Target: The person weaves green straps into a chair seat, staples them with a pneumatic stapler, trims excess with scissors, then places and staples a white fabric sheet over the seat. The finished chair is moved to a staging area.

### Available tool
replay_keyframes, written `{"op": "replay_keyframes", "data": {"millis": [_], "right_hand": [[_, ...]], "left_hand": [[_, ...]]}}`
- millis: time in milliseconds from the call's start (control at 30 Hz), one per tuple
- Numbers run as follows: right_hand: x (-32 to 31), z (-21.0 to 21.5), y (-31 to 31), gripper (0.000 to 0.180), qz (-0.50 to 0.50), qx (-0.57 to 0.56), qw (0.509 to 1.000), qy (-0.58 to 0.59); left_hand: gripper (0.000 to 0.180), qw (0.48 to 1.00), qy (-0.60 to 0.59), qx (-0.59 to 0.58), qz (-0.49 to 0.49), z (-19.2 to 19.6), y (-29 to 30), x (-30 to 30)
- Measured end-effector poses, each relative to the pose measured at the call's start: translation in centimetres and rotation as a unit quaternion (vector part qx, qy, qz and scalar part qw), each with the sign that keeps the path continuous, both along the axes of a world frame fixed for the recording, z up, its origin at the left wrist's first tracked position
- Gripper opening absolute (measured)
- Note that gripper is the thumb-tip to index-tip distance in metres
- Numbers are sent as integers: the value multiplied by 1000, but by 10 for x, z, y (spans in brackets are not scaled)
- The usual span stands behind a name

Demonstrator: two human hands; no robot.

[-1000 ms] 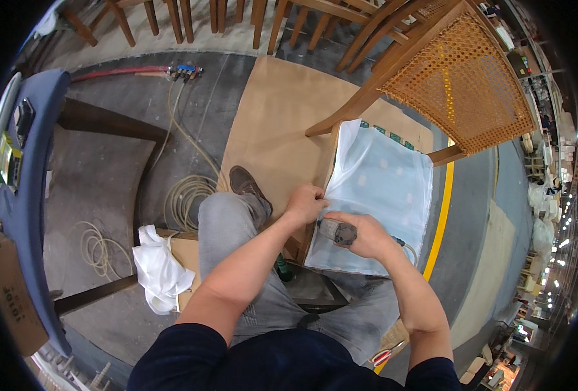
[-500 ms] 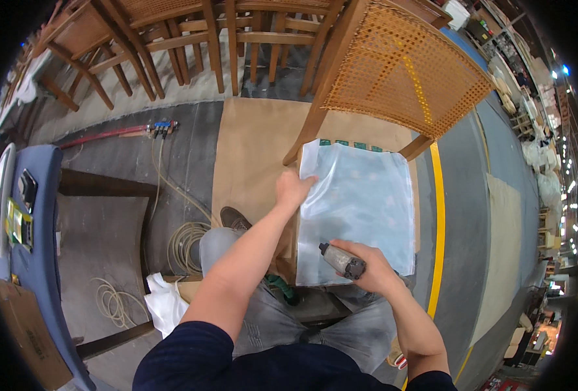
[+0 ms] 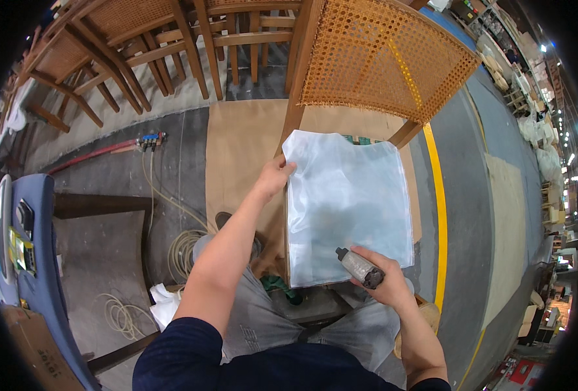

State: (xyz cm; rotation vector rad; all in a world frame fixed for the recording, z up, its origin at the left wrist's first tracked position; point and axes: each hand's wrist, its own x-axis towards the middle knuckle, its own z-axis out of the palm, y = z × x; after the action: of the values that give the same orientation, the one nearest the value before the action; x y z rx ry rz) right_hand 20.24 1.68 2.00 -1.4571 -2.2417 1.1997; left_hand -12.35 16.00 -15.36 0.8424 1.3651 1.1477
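A chair with a woven cane back (image 3: 383, 55) stands before me, its seat covered by a thin, shiny whitish sheet (image 3: 347, 189). At the seat's far left corner, my left hand (image 3: 276, 176) pinches the sheet's edge. My right hand (image 3: 387, 277) is wrapped round a grey tool with a black tip, which looks like a staple gun (image 3: 361, 267), above the near right part of the sheet. Green webbing (image 3: 365, 141) shows past the sheet's far edge. More green material (image 3: 281, 287) hangs under the seat's near left side.
Several wooden chairs (image 3: 152, 49) stand along the back. Brown cardboard (image 3: 237, 140) lies beneath the chair. Coiled hose (image 3: 186, 253) and a blue-valved air manifold (image 3: 151, 141) lie on the floor at left. A blue padded surface (image 3: 38, 260) is further left; a yellow floor line (image 3: 441, 215) runs at right.
The view has shifted a little. The sheet's far left corner has lifted and its far edge now sags, covering more webbing. My left hand keeps its pinch; the tool has moved slightly right.
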Motion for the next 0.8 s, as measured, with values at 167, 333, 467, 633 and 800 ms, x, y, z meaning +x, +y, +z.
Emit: {"op": "replay_keyframes", "data": {"millis": [167,333,467,633,800], "right_hand": [[-2,6,2,71,-5,-28,999,-20],[-5,10,4,71,-2,-25,1000,-12],[-7,8,6,72,-1,-2,1000,17],[-13,10,23,71,7,-28,1000,12],[-32,10,56,70,54,-12,998,0]], "left_hand": [[45,976,159,-150,19,-3,-37,8],[42,964,219,-146,-39,-5,-48,18],[28,980,144,-134,-16,-15,-48,9],[22,988,94,-125,10,-23,-52,6],[32,982,148,-111,-36,-19,-47,7]]}}
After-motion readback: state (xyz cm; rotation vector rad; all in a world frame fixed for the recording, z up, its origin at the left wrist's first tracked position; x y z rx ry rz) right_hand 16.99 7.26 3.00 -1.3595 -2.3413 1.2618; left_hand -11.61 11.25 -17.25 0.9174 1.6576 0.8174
